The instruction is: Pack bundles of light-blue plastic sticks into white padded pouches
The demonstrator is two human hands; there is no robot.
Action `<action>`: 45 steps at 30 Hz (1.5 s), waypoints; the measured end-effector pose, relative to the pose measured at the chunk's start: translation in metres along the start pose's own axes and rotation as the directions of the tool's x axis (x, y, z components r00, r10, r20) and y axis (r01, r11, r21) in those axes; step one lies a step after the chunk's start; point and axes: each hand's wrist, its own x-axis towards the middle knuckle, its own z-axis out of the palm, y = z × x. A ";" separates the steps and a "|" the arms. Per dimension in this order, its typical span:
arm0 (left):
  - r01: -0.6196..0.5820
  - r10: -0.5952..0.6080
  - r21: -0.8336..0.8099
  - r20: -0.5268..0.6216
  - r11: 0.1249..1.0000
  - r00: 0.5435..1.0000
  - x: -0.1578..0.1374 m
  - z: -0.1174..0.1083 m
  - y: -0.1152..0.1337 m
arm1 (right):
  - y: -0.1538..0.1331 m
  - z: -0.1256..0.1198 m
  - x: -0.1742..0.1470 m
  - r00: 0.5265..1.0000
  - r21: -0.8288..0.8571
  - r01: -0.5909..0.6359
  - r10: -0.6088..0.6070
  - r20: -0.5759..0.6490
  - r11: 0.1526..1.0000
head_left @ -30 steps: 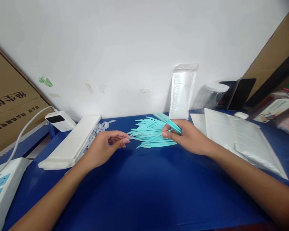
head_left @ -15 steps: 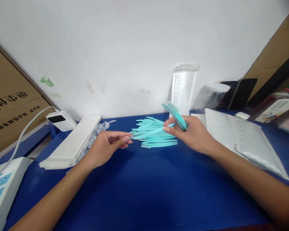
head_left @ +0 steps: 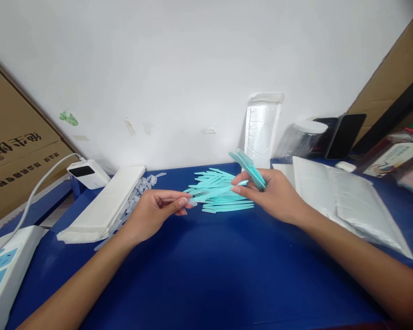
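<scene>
My left hand [head_left: 161,211] pinches a small clear plastic blade cap [head_left: 192,201] at the left end of a turquoise eyebrow razor [head_left: 216,192]. The razor's other end is between the thumb and forefinger of my right hand [head_left: 266,192]. Tucked in that same palm, a bunch of turquoise eyebrow razors [head_left: 249,167] sticks up and to the left. Behind and below the held razor, a pile of eyebrow razors [head_left: 223,208] lies on the blue table [head_left: 199,275]. Whether the cap is fully on the blade I cannot tell.
Loose clear caps [head_left: 142,185] lie beside a stack of white sleeves [head_left: 103,201] on the left. A white device [head_left: 87,174] and a power strip [head_left: 7,270] stand farther left. Silvery padded mailers [head_left: 351,201], a lidded jar [head_left: 301,137] and a phone [head_left: 346,135] are at right.
My left hand has shifted slightly right with the cap, and my right hand slightly left. The view has tilted a little. The bunch stays in my right palm.
</scene>
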 end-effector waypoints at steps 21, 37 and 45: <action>0.144 -0.174 -0.232 -0.117 0.962 0.978 0.001 0.000 -0.001 | -0.003 -0.006 0.000 0.997 -0.049 -0.010 0.006 -0.083 0.999; 0.135 -0.159 -0.265 -0.072 0.955 0.985 0.000 0.004 0.001 | -0.007 -0.008 0.000 0.994 -0.046 -0.008 0.003 -0.109 0.999; 0.146 -0.159 -0.257 -0.030 0.955 0.987 -0.002 0.009 0.000 | -0.004 0.007 -0.006 0.992 0.027 0.019 -0.016 -0.126 0.999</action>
